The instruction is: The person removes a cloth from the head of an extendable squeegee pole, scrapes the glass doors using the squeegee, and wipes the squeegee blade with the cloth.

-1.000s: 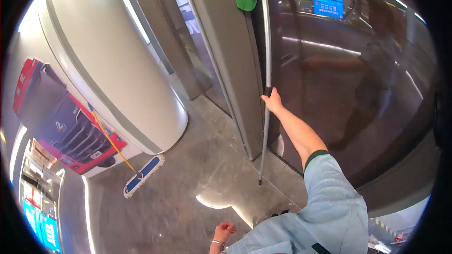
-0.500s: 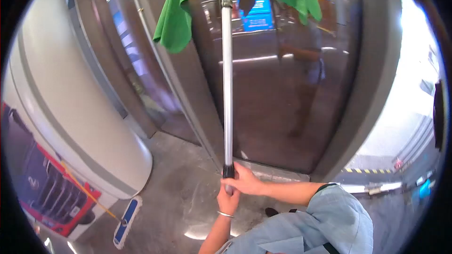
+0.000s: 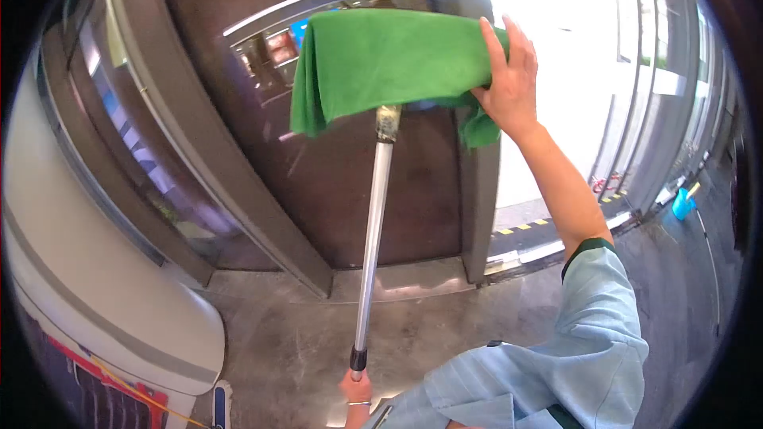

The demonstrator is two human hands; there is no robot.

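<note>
A green cloth is draped over the head of a long silver pole, hiding most of the head. Worn tape wraps the joint just under the cloth. My left hand, with a bracelet at the wrist, is closed around the pole's lower end below a black collar. Raised at the upper right, my right hand grips the cloth's right end, its fingers against the fabric. A loose corner of cloth hangs below that hand.
Ahead stands a dark glass door panel with a grey frame. A rounded white column is on the left, with a blue flat mop at its foot. Far right, a blue dustpan with a long handle lies by bright glass.
My right hand has left the pole and gone up to the cloth's right end. The pole's head has come lower and nearer. My left hand stays on the pole; the view has turned right.
</note>
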